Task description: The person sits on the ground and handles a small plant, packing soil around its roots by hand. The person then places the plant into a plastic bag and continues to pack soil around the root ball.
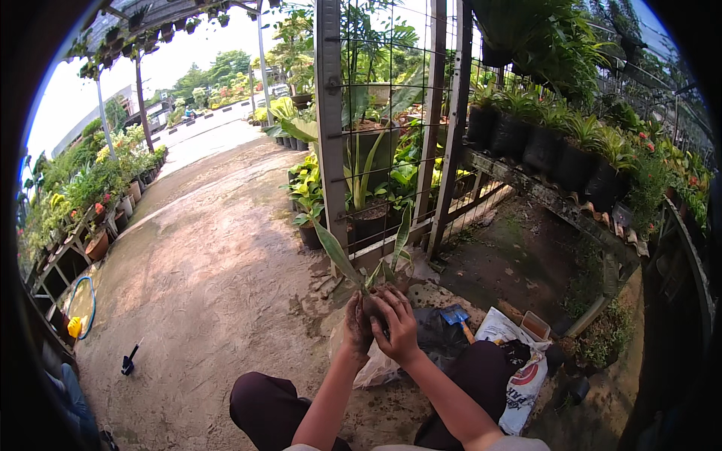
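Note:
Both my hands, smeared with soil, are cupped around the base of a snake plant (340, 255) whose stiff leaves stand up above my fingers. My left hand (357, 324) presses it from the left and my right hand (393, 320) wraps it from the right. What lies between my palms is mostly hidden; it looks like a dark clump. Below and right of my hands is a black plastic bag (437, 336), with pale clear plastic (379, 369) beside it. A small hand trowel with a blue blade (454, 314) and orange handle rests on the black bag.
A white printed sack (522, 394) lies by my right knee, near a clear plastic tub (535, 326). Ahead stands a metal post (333, 141) with wire mesh. Black potted plants (572, 163) line a bench at right. A blue hose (80, 332) lies far left; a person's leg (77, 394) shows there.

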A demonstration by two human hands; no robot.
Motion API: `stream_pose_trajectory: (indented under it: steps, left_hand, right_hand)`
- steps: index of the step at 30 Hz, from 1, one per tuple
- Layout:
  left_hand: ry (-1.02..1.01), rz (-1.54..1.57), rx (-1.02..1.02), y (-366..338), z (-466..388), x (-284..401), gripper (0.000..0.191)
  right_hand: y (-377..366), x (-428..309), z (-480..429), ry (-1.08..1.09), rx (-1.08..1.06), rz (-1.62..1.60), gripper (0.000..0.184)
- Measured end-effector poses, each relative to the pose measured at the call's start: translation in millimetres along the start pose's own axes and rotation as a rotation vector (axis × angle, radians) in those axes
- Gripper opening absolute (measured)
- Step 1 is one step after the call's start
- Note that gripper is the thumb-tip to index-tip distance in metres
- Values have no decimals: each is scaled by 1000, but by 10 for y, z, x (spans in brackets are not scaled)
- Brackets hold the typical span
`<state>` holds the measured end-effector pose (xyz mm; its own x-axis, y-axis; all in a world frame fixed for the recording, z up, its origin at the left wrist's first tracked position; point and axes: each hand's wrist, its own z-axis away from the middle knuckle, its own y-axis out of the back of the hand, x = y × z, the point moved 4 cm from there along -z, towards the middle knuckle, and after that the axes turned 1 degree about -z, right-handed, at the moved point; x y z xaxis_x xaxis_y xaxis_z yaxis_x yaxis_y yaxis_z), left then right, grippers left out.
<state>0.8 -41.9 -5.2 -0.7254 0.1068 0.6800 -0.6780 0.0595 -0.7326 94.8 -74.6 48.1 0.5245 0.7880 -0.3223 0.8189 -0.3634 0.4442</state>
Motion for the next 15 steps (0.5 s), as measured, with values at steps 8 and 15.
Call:
stream_pose_trajectory:
  steps: [8,15]
  left_hand:
    - [-26,-90,-145,-425,-256,-262,53]
    - [-30,165,-269,-687,-411,-488,53]
  right_hand:
    - [260,447,136,-493,400,-583,30]
    - [518,366,113,-344,263,-272,46]
